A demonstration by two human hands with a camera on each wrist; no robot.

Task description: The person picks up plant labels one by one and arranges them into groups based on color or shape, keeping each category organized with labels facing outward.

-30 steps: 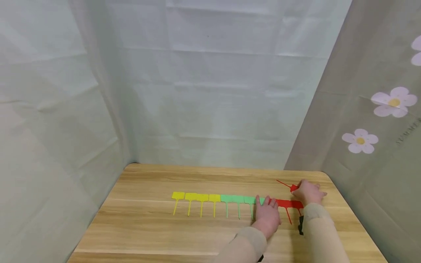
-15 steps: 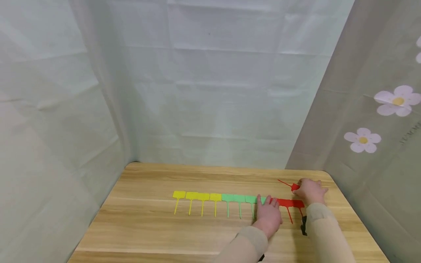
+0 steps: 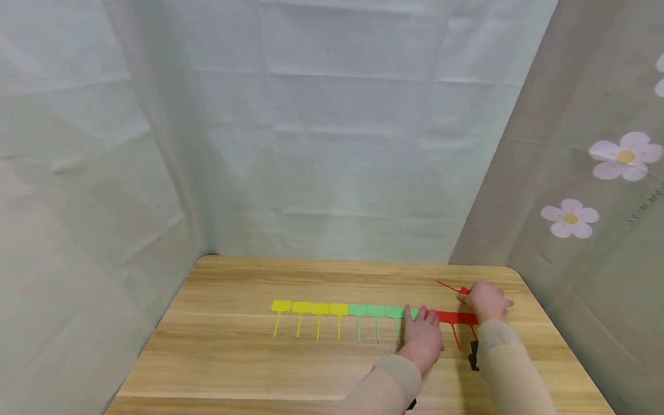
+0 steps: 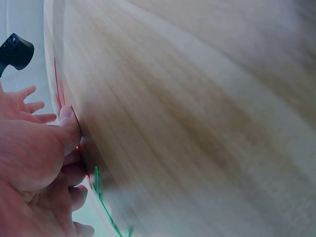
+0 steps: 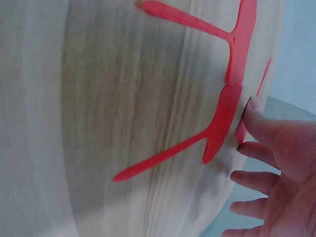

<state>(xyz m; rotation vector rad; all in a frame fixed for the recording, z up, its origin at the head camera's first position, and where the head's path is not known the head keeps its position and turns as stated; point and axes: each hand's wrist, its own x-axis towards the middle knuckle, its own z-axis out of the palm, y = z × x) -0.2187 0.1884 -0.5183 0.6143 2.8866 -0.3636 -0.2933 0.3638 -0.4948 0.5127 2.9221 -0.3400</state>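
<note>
A long row of flat plastic tags with thin tails crosses the wooden table: yellow tags [image 3: 301, 308] on the left, green tags [image 3: 376, 311] in the middle, red tags [image 3: 456, 318] on the right. My left hand [image 3: 422, 337] rests on the row where green meets red, fingers extended and covering part of it. Behind the row's right end, my right hand [image 3: 487, 301] pinches another red tag [image 5: 241, 132] between thumb and index finger, its other fingers spread. That tag's tail points to the back left; the hand hides most of its flat head.
The wooden table [image 3: 233, 357] has rounded back corners and pale cloth [image 3: 332, 173] hanging around it. Flowers decorate the right-hand cloth [image 3: 570, 218]. A black wrist device [image 3: 474, 355] hangs under the right sleeve, close to the red tails.
The right hand's fingers have closed a little further over the loose red tag, so less of its head shows. The left hand and the row keep their places.
</note>
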